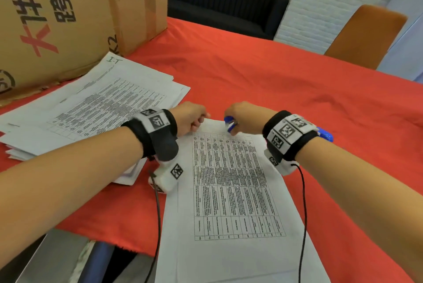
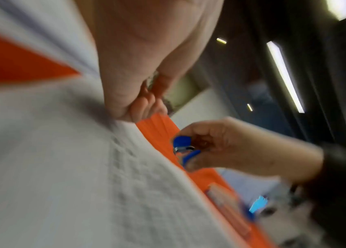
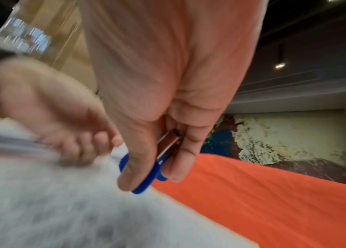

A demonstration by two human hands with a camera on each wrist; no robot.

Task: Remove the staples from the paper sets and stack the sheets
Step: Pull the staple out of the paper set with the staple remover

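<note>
In the lower middle of the head view lies a white printed paper set covered by a ruled table of small black text (image 1: 231,191), flat on the red cloth-covered table (image 1: 297,90), its long side running away from the person and its near end hanging past the table's front edge. More than one sheet shows along its left margin, where a second edge peeks out. The print is too small to read.

At the far end of that set, just above centre frame, the two hands meet. The left hand (image 1: 188,119) has its fingers curled down onto the top left corner of the paper, pinning or pinching it; the blur in the left wrist view keeps me from telling which. The right hand (image 1: 246,117) is clenched round a small blue plastic staple remover with shiny metal jaws (image 1: 229,123), thumb on one blue wing and fingers on the other, its tip just above the top edge of the sheet beside the left fingers. Whether it touches a staple cannot be made out.

In the left middle of the frame a loose, fanned pile of similar white printed sheets (image 1: 96,104) rests on the cloth, in front of a large brown cardboard box with black and red lettering (image 1: 57,19) at upper left.
</note>
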